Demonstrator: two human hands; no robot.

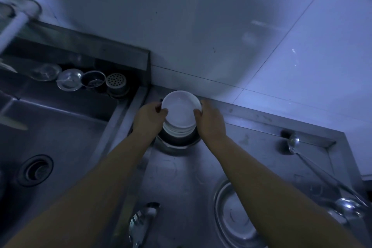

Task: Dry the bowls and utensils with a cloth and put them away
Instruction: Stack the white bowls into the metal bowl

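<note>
Both hands, left hand (149,116) and right hand (209,119), hold the round white ceramic bowl (181,109) between them, above stacked white bowls (179,128).

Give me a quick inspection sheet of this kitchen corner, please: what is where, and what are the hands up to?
Surface: steel counter beside a sink.
Job's things: stack of white bowls standing in a metal pot; ladles at the right edge; metal plate; large spoon.
Clutter: strainers and small metal cups behind the sink.
Hands: left hand and right hand grip the stack's top bowl by its rim.
Cloth: nothing seen.
Cables: nothing seen.
Surroundings: tiled wall, dim light.
</note>
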